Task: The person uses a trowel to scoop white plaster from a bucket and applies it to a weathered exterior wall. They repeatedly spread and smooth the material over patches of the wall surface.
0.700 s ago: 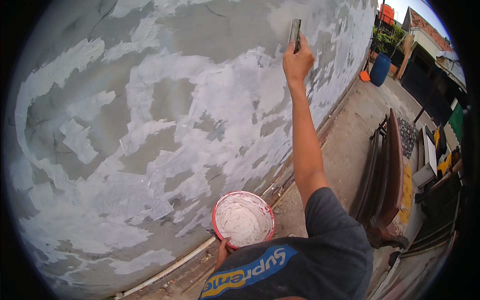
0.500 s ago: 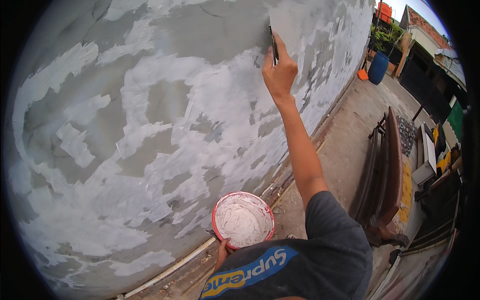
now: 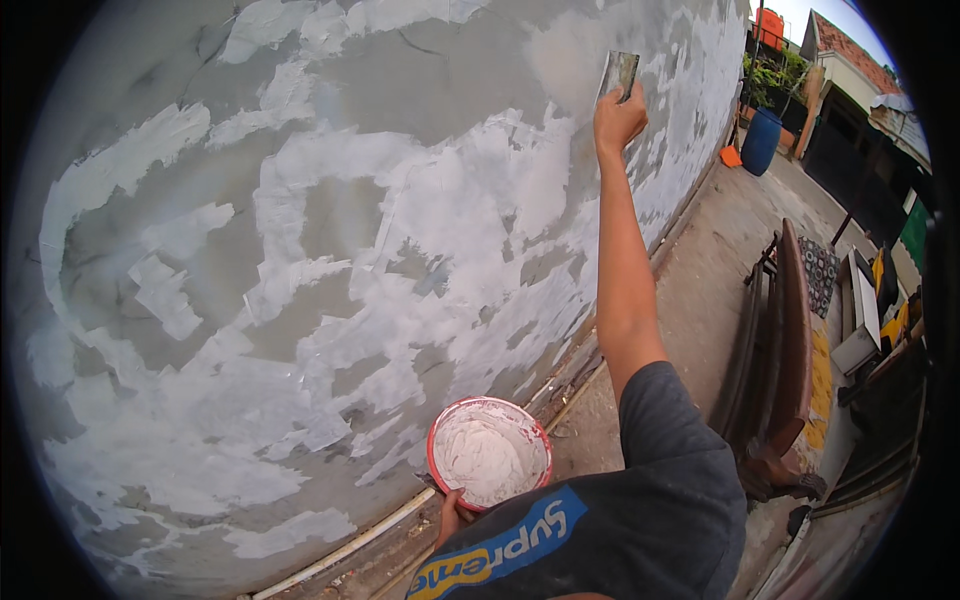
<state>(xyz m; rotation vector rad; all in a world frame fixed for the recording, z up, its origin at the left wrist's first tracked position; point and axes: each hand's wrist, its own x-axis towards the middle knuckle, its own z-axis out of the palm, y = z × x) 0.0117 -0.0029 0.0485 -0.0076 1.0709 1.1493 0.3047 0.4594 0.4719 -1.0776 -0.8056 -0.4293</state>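
Rightward has gone the scraper, pinched in the right hand and pointing up in front of the wall; well below, the left hand grips the bucket by its rim.

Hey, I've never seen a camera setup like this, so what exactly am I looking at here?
There's no machine: a person works with two bare hands. Every picture comes from the left of two head-worn cameras, looking down; its fisheye lens bends straight edges. The right hand holds a flat scraper near a grey wall; whether the blade touches is hard to tell. Pale patches cover much of that wall. The left hand grips the edge of a red-rimmed tub containing whitish paste. Off to the right stands a blue barrel.
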